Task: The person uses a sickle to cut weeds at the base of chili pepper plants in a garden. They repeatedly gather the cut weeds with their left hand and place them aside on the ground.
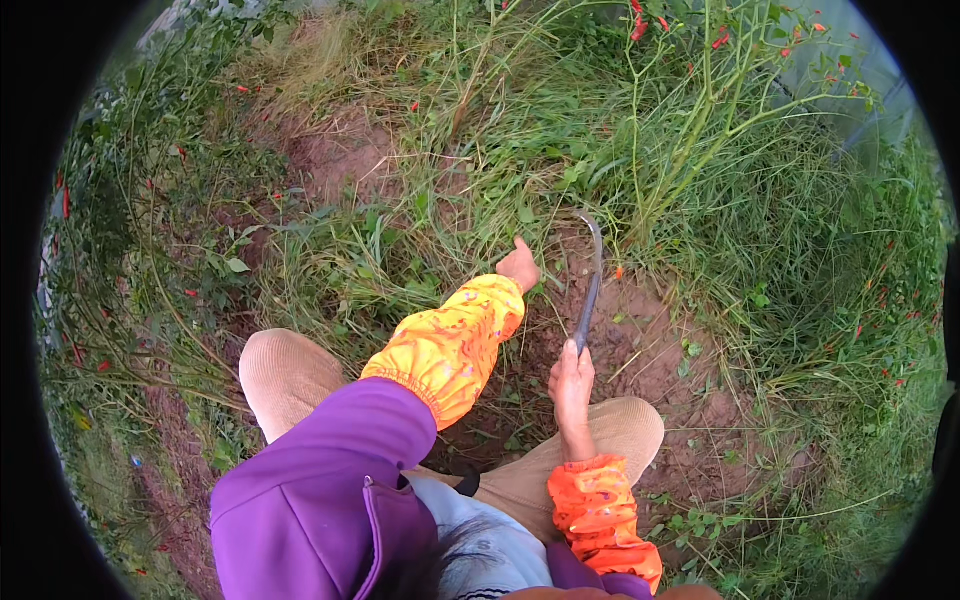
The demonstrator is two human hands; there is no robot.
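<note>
My right hand (573, 379) is closed around the handle of a sickle (592, 300), just in front of my right knee. Its curved blade points away from me, with the tip bent left over the edge of the grass. My left hand (519, 266) reaches forward to the near side of a clump of green grass (487, 225), left of the blade. The thumb shows on top; the other fingers are mostly hidden, so whether they grip any stems cannot be told. Bare reddish-brown soil (652, 352) lies under and right of the sickle.
A chili pepper plant (694, 142) with red fruit rises beyond the blade. More pepper plants (142, 225) crowd the left side. Dense tall grass (795, 225) stands at right, and dry straw-coloured grass (322, 60) at the far left. My bent knees (289, 371) flank the work area.
</note>
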